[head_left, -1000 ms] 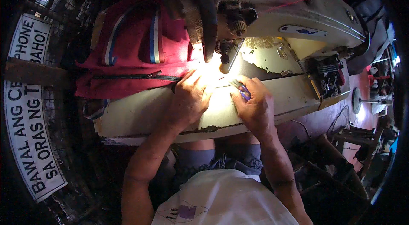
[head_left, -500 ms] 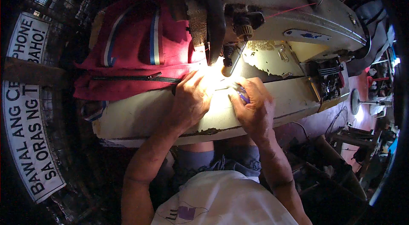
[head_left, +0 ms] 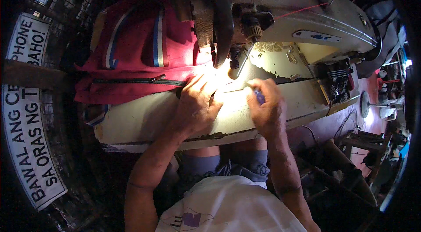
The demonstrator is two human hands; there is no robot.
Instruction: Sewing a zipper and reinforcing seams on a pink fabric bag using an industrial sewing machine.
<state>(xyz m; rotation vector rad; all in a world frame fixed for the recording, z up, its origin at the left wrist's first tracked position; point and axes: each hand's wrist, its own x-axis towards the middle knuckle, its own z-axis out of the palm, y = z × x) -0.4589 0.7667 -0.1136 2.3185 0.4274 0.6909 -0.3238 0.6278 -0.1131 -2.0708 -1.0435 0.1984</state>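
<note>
A red fabric bag (head_left: 138, 45) with a black zipper (head_left: 131, 81) and striped straps (head_left: 158, 39) lies left of the sewing machine's needle area. My left hand (head_left: 199, 100) is closed at its right-hand edge, fingertips bent on the cloth beside the presser foot; glare washes out the exact grip. Wrapped in my right hand (head_left: 266, 102) is a small tool with a blue-purple handle (head_left: 259, 97). A thin shaft or blade seems to point from it toward the left hand; its kind is not clear. The two hands are apart.
The worn, off-white sewing machine (head_left: 307, 10) arches over the work, with red thread (head_left: 302, 9) running to its head. A parts tray (head_left: 340, 85) sits at the table's right end. A printed sign (head_left: 30, 140) hangs at the left, and a fan (head_left: 365, 104) stands at the right.
My right hand has drawn a little to the right with the blue-purple-handled tool, widening the gap between the hands. My left hand stays at the red bag's edge.
</note>
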